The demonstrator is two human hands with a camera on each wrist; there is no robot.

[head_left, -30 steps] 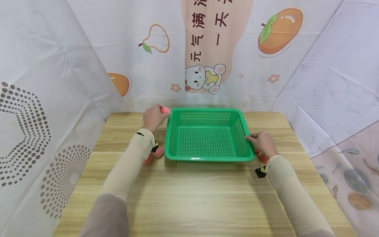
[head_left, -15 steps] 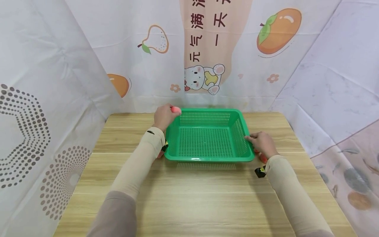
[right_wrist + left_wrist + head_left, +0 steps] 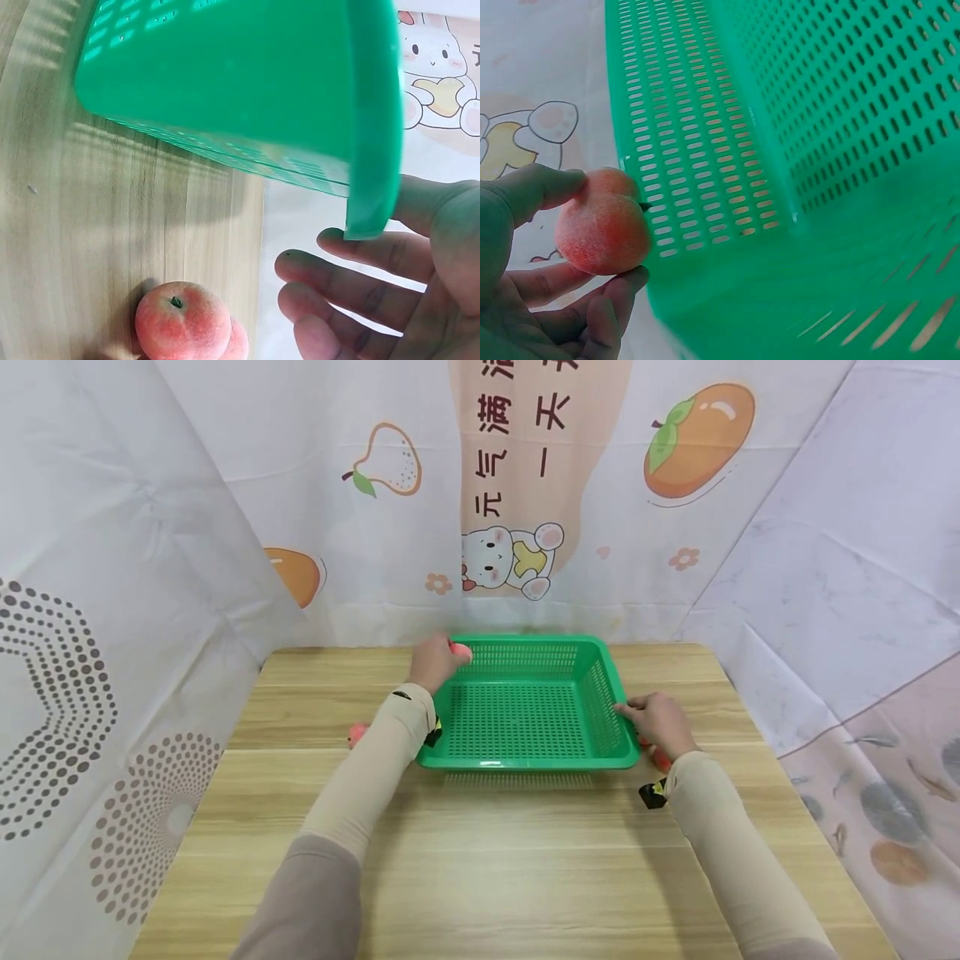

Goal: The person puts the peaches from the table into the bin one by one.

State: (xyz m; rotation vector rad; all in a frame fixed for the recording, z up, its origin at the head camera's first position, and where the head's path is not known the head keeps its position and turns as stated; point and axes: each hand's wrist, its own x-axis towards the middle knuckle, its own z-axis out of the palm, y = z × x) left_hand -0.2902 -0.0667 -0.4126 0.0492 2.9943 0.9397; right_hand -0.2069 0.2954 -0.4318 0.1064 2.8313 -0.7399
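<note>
My left hand (image 3: 432,665) pinches a peach (image 3: 602,232) between thumb and fingers, at the back left corner of a green plastic basket (image 3: 517,764). In the left wrist view this peach overlaps the basket's perforated wall, its small dark stem turned toward the wall. My right hand (image 3: 663,724) grips the basket's right rim, with the thumb mostly hidden behind the rim in the right wrist view and the other fingers (image 3: 352,289) loosely bent below it. No fruit shows on the basket's visible floor.
Right of the basket, peaches (image 3: 182,321) lie on the wooden table (image 3: 495,860), partly hidden by my right hand in the head view. Another peach (image 3: 357,734) lies left of the basket beside my left forearm. Printed curtains (image 3: 360,552) enclose the table's back and sides.
My left hand has carried the peach rightward from beside the basket to its back left corner, then slightly lower. My right hand has stayed on the rim.
</note>
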